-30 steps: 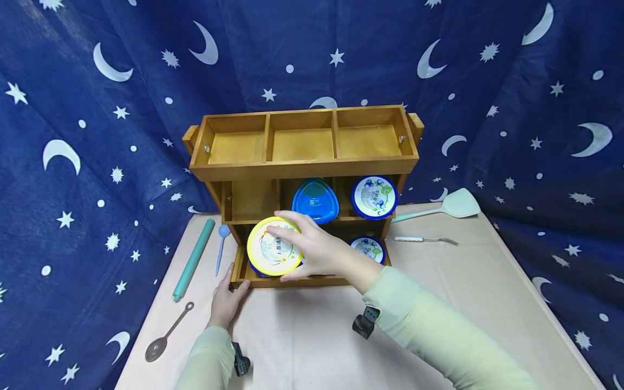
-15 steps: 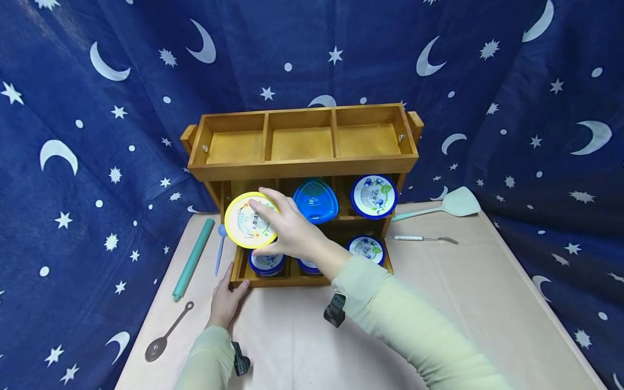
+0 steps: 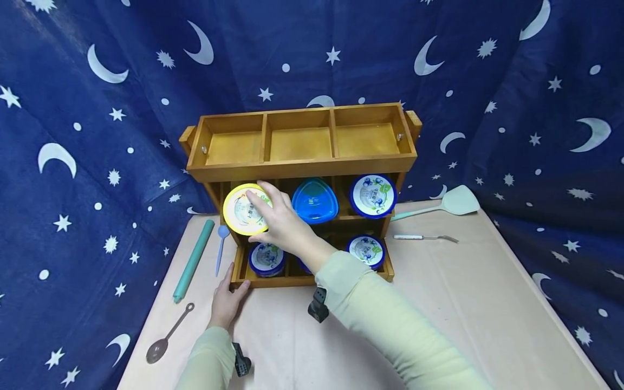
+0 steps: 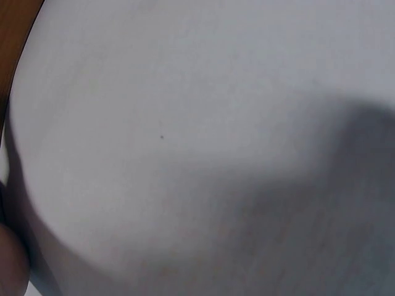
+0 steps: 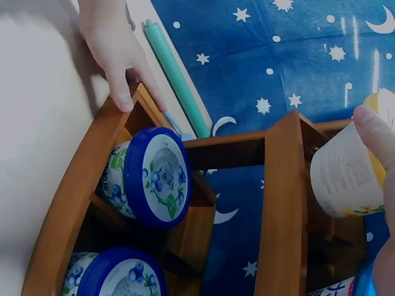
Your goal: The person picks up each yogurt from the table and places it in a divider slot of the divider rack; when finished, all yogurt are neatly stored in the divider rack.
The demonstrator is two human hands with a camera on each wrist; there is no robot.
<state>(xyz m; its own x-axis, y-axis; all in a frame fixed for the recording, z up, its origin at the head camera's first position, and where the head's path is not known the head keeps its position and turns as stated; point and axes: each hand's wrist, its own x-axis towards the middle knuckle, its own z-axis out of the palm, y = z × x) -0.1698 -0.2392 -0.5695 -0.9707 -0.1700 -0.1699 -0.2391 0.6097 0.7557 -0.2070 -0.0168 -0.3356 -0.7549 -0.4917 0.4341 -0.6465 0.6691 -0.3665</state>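
My right hand (image 3: 287, 227) grips a round tub with a yellow lid (image 3: 240, 210), thumb and fingers at its rim. The tub sits at the left compartment of the middle tier of a wooden tiered rack (image 3: 302, 171). In the right wrist view the white side of the yellow-lidded tub (image 5: 342, 176) shows, with my thumb against it. My left hand (image 3: 227, 301) rests on the rack's lower left corner, thumb on the front board and fingers along the side. A blue triangular container (image 3: 315, 203) and a blue-lidded tub (image 3: 373, 196) occupy the same middle tier.
Blue-lidded tubs (image 3: 267, 258) stand in the bottom tier. To the left lie a green rod (image 3: 194, 261), a small blue spoon (image 3: 221, 249) and a brown spoon (image 3: 163, 338). A pale green turner (image 3: 458, 202) and a fork (image 3: 426, 238) lie right of the rack.
My right hand has lifted the yellow-lidded tub from over the bottom tier, up and left, to the middle tier's left compartment. The left hand stays at the corner.
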